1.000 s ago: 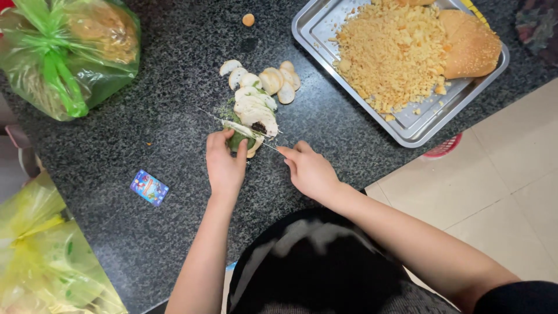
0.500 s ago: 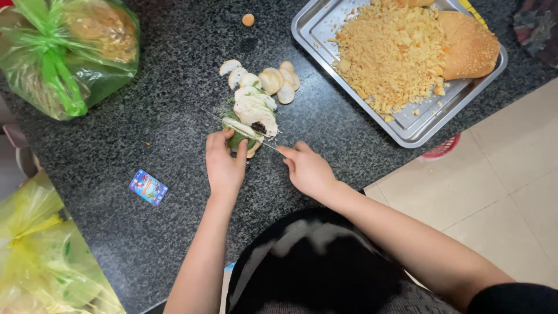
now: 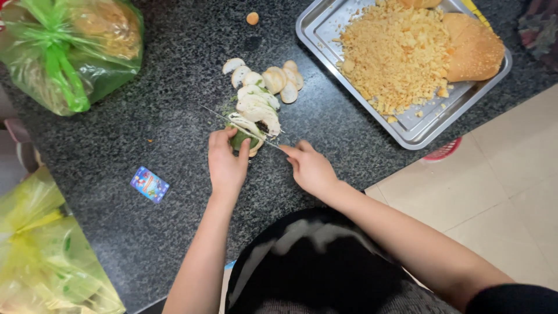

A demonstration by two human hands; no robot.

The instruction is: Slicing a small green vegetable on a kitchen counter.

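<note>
- Green vegetable is pinched by left hand; knife is clamped in right hand.
- Fingertips sit just beside blade: a slip could nick them.

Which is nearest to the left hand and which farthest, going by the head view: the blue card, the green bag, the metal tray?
From the left hand:
1. Blue card, on the counter just to its left.
2. Metal tray, up and to the right, beyond the knife hand.
3. Green bag, at the top left corner. It is only slightly farther than the tray.
</note>
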